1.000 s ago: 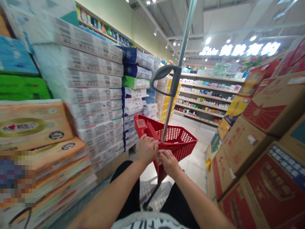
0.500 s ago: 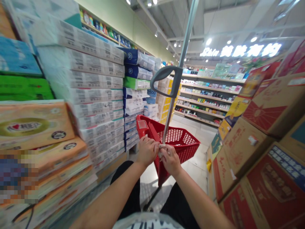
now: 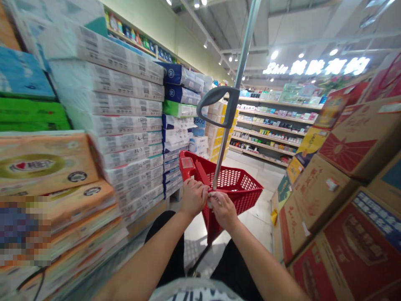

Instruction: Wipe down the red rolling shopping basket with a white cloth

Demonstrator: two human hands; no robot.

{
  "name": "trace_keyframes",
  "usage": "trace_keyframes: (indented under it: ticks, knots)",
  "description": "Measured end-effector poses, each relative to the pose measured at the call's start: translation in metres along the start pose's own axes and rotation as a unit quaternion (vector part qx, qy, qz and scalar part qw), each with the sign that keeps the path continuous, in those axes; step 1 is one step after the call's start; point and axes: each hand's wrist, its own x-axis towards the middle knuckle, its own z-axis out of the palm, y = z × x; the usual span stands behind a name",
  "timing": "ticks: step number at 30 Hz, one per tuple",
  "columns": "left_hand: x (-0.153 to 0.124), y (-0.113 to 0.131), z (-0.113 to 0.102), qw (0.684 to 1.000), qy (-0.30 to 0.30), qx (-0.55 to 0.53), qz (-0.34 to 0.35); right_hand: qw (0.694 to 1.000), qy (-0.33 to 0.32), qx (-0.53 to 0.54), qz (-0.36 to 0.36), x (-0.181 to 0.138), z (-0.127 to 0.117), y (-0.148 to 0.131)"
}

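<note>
Basket (image 3: pixel 238 188), centre frame, is being clasped at its rim by left hand (image 3: pixel 193 197) and right hand (image 3: pixel 223 210); pole (image 3: pixel 228 121) risks being swung into close packs (image 3: pixel 125 125).

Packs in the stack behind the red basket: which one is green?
The green pack, lying directly under two dark blue packs, with white packs below it.

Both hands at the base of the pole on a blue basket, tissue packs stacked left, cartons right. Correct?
No: the basket is red, not blue, per the head view. The rest holds: left hand and right hand at the base of the pole, tissue packs stacked left, cartons right.
</note>
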Motion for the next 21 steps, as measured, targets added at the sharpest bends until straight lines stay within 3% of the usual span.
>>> trace_keyframes:
  ticks: [5,9,12,15,18,21]
  knots:
    - [-0.001,0.000,0.001,1.000,0.001,-0.002,0.007,0.999,-0.022,0.010,0.023,-0.009,0.004,-0.004]
    - [-0.003,-0.002,-0.001,1.000,-0.005,0.005,0.007,0.998,0.004,0.027,0.060,-0.005,0.006,-0.003]
    - [-0.003,-0.008,-0.007,0.997,-0.036,0.021,0.059,0.993,0.018,0.062,0.100,-0.001,0.007,-0.005]
    - [-0.002,-0.015,-0.011,0.988,-0.076,0.040,0.125,0.972,0.015,0.138,0.190,0.008,0.004,-0.004]
    - [-0.001,-0.018,-0.009,0.990,-0.083,0.036,0.112,0.944,-0.063,0.212,0.243,0.028,-0.006,0.003]
    - [0.001,-0.018,-0.004,0.996,-0.047,0.019,0.076,0.932,-0.173,0.229,0.220,0.050,-0.023,0.016]
